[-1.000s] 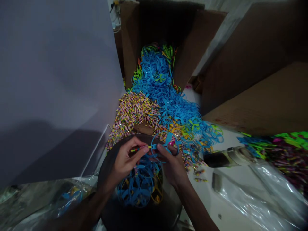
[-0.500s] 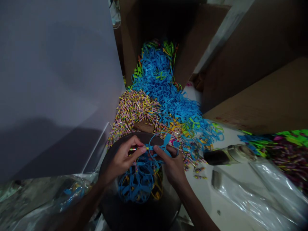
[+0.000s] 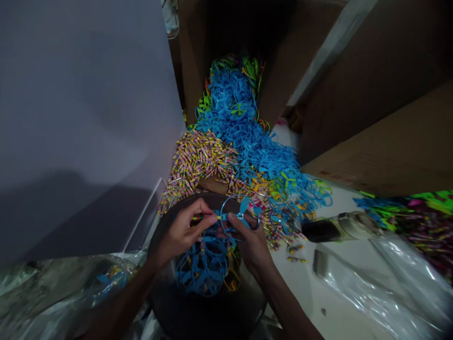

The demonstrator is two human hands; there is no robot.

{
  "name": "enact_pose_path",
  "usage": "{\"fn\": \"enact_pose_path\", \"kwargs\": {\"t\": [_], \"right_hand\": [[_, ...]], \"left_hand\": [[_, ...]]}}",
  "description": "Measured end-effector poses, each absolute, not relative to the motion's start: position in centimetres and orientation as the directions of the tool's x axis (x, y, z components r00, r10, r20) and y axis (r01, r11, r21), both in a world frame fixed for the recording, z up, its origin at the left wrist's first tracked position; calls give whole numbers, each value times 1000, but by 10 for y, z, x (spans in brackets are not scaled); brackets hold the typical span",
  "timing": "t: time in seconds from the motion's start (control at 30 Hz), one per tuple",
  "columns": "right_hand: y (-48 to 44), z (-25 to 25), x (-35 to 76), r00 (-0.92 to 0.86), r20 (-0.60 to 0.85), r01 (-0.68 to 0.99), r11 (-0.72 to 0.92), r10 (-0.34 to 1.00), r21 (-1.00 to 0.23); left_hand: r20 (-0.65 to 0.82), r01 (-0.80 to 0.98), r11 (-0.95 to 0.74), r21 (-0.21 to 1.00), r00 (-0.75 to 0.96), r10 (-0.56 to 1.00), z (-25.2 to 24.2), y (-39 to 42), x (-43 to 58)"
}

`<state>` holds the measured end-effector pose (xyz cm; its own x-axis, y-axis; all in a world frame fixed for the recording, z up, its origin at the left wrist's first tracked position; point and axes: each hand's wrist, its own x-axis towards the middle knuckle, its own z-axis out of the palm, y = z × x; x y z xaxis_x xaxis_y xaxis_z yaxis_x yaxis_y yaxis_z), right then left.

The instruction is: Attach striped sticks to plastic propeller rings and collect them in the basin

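blue plastic ring (image 3: pixel 244 206) pinched in the right hand (image 3: pixel 247 241) at lower center, left hand (image 3: pixel 180 234) pinching a thin striped stick (image 3: pixel 198 217) just beside it

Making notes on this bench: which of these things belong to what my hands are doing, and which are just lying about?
In use: left hand pinching a striped stick; right hand holding a blue plastic ring; dark round bowl of blue loops; probably the heaps of striped sticks and blue rings beyond.

Lying about: cardboard flaps; clear plastic sheeting.
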<state>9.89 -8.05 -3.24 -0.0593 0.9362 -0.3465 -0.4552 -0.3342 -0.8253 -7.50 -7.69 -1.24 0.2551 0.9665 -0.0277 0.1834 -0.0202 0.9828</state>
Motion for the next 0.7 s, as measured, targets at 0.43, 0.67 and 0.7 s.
{"fn": "enact_pose_path", "kwargs": {"t": [0.43,0.67,0.7], "right_hand": [[-89,-40,98,17,-378,-408,-339,926,-848],[-93,-49,97,-5,-387,-372,-361,922,-855],[-93,-52,98,-23,-385,-373,-365,923,-853]], "left_hand": [[15,397,-125,909,269,963,-21,-81,-77],[53,433,-184,882,297,953,-31,-85,-74],[53,426,-189,885,312,949,-33,-83,-74]]}}
